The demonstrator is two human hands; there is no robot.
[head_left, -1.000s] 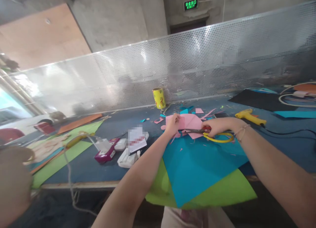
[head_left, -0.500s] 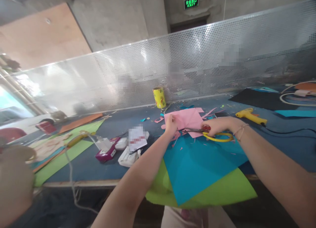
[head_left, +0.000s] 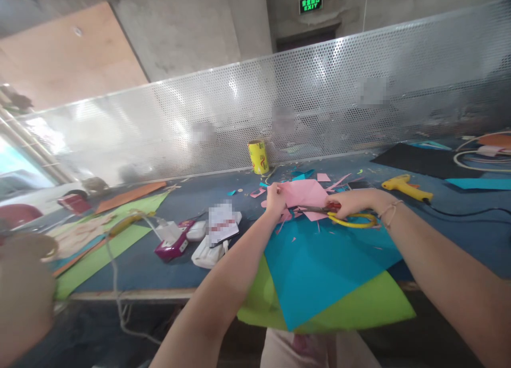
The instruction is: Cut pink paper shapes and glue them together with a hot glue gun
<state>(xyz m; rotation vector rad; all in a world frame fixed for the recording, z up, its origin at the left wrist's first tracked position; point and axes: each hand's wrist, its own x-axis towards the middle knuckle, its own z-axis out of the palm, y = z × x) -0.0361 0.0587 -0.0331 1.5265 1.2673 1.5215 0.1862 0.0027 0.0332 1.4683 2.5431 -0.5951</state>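
Note:
My left hand (head_left: 276, 200) pinches the left end of a pink sheet (head_left: 305, 192). In my right hand (head_left: 347, 202) is a pair of scissors (head_left: 353, 219) with yellow handles, its fingers closed round them. The blades point left and lie along the near edge of the pink sheet; I cannot tell how far apart they are. Pink scraps (head_left: 317, 215) lie under and around the blades. Below both hands a large blue sheet (head_left: 323, 272) rests over a green sheet (head_left: 383, 307), both reaching past the table's front edge.
A yellow roll (head_left: 258, 158) stands by the perforated metal screen (head_left: 199, 128). Right lies a yellow glue gun (head_left: 407, 190) with its cord near a black sheet (head_left: 419, 160). Left are a purple power strip (head_left: 173, 245), white chargers (head_left: 207, 253), coloured sheets (head_left: 107, 256) and a blurred person's arm (head_left: 26, 299).
A small pink piece now lies apart behind the pink sheet, whose far right corner is gone. Both hands have barely moved, and the scissors remain at the near edge.

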